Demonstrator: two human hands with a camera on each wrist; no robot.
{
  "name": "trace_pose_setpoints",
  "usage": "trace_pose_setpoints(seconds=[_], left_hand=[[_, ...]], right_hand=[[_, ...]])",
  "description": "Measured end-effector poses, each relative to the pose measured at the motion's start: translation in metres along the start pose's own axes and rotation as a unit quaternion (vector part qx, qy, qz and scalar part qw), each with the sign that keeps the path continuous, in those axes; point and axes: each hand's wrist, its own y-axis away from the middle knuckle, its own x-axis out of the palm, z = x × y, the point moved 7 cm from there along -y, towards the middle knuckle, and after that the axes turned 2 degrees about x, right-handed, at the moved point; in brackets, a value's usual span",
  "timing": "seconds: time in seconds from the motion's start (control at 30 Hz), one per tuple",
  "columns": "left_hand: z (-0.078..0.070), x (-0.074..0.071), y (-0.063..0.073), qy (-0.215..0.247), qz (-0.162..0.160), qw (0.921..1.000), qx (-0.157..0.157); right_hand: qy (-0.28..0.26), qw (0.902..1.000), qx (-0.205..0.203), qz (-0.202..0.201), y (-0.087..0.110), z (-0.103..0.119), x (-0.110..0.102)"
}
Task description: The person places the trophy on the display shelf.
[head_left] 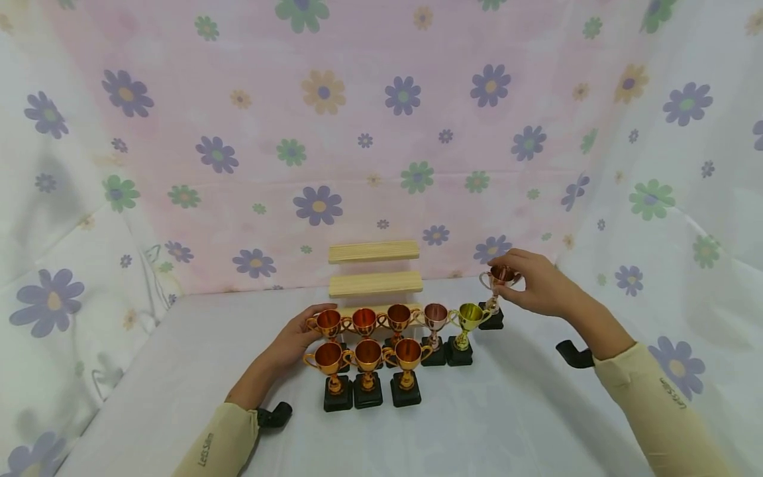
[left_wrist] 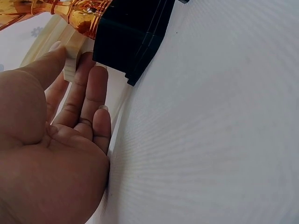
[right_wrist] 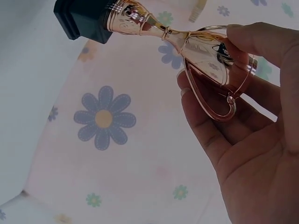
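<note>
My right hand point(head_left: 536, 286) pinches the bowl of a small rose-gold trophy cup point(right_wrist: 208, 53) between thumb and fingers. Its black base point(head_left: 491, 318) sits low, right of the other cups; whether it touches the table I cannot tell. At the left end of a three-step wooden stand point(head_left: 375, 284), my left hand point(left_wrist: 60, 126) grips the board end point(left_wrist: 74, 51) between thumb and fingers. A copper-gold trophy point(left_wrist: 84, 16) stands close by those fingers. Three orange-gold cups point(head_left: 367, 356) form a front row. Behind them stand more orange-gold cups point(head_left: 364, 322), a pinkish cup point(head_left: 436, 318) and a yellow-gold cup point(head_left: 469, 318).
White cloth point(head_left: 477, 424) covers the table. A flowered curtain point(head_left: 381, 152) rises right behind the stand, with white flowered cloth point(head_left: 703, 218) on both sides. The cups hide most of the stand's lowest step. Black straps with mounts point(head_left: 575, 354) sit on both wrists.
</note>
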Motion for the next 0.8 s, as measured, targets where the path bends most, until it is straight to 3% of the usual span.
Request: trace_pose_setpoints(seconds=[0.23, 0.53, 0.8], left_hand=[[0.001, -0.001, 0.001, 0.009, 0.002, 0.9999, 0.003], [0.002, 0.000, 0.001, 0.011, -0.002, 0.9998, -0.014], [0.001, -0.001, 0.001, 0.006, -0.005, 0.9999, -0.012]], right_hand=[[0.008, 0.9991, 0.020, 0.037, -0.019, -0.004, -0.002], [0.012, 0.9984, 0.009, 0.054, -0.044, 0.004, -0.004], [0.018, 0.9976, 0.001, 0.067, -0.066, 0.010, -0.007]])
